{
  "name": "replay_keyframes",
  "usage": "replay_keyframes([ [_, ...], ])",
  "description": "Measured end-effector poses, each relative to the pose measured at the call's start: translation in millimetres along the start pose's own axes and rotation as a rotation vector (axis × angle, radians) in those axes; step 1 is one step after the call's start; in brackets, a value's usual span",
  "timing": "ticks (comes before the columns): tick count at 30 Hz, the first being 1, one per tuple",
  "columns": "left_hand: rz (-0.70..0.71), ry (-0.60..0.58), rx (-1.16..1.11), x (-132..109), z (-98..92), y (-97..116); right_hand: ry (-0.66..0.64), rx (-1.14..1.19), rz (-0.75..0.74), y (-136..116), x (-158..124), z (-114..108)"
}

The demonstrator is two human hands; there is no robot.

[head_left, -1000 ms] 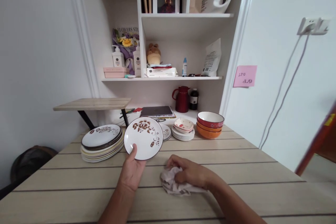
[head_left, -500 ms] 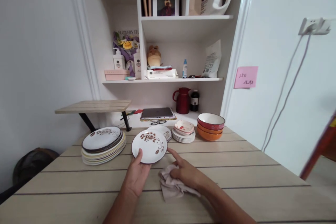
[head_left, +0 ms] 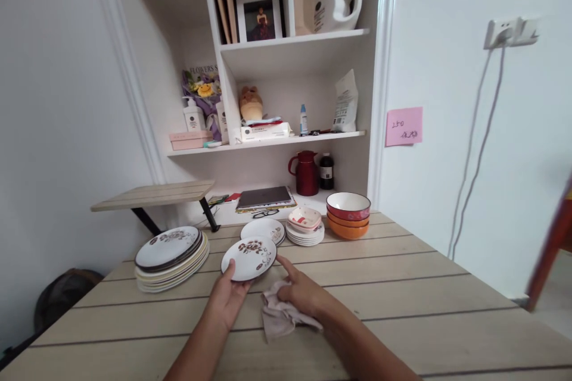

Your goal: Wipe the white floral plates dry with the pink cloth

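My left hand (head_left: 231,293) grips a white plate (head_left: 248,259) with a brown flower print and dark rim, thumb on top and fingers beneath. The plate is tilted above the table. My right hand (head_left: 301,292) is closed on a crumpled pinkish-grey cloth (head_left: 281,317), its index finger stretched out to the plate's right edge. Just behind the held plate, similar flowered plates (head_left: 261,228) lie in a low stack on the table, partly covered by it.
A tall plate stack (head_left: 170,256) stands at left beside a small raised shelf (head_left: 152,193). Small plates with square bowls (head_left: 304,220) and stacked red and orange bowls (head_left: 348,215) stand at back right. Behind are a laptop (head_left: 264,197), glasses (head_left: 265,213) and a red jug (head_left: 306,174).
The view has turned a little, shifting the scene leftward. The held plate has tipped flatter and sits slightly lower, showing more of the stack behind. Both hands keep their holds.
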State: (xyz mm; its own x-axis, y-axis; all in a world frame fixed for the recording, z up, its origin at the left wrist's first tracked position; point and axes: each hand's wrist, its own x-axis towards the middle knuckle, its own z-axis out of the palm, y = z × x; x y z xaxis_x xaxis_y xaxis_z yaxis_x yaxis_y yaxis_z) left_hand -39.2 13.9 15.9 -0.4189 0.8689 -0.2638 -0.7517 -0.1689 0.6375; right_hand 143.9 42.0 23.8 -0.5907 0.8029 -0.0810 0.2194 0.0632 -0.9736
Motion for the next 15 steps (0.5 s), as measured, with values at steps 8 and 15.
replay_keyframes([
  [8,-0.004,0.087,0.057,22.9,24.2,6.6,-0.063,-0.011,0.0,9.7,4.6,-4.3],
  [15,-0.044,0.23,0.216,54.8,40.2,16.5,-0.071,-0.113,-0.014,8.7,3.8,-5.5],
])
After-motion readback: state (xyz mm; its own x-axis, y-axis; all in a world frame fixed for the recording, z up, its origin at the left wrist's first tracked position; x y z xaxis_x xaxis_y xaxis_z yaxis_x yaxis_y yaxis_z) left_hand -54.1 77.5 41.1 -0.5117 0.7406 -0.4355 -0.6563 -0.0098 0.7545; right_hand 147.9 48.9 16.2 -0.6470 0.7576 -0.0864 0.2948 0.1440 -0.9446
